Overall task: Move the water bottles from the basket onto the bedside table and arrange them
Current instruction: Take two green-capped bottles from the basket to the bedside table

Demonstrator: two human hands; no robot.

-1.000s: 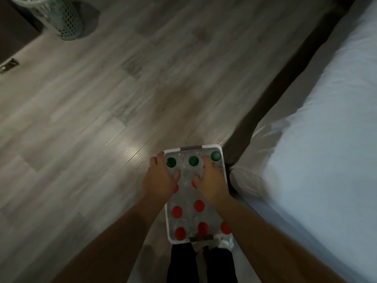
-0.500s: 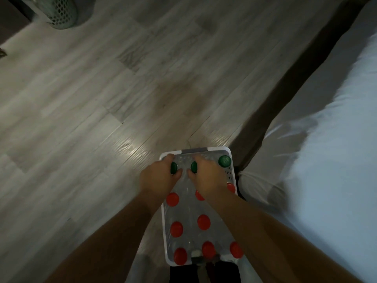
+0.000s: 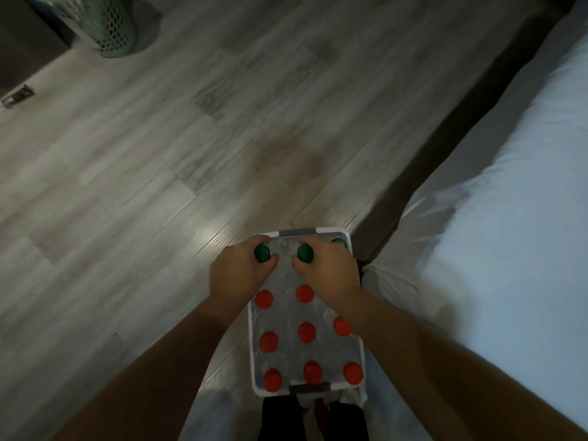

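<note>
STEP: lift out two bottles | LOCATION: basket (image 3: 251, 345) on floor, lower centre of frame, beside bed (image 3: 509, 218) | HANDS: left hand (image 3: 238, 275) curls round outer green-capped bottle (image 3: 262, 253), right hand (image 3: 331, 275) round middle green-capped bottle (image 3: 305, 253) | METHOD: grip below caps, lift straight up, clear red-capped bottles (image 3: 307, 332).

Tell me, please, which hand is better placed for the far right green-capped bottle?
Right: the right hand, gripping the middle bottle, lies beside the corner bottle; the left hand grips the far-left bottle.
</note>
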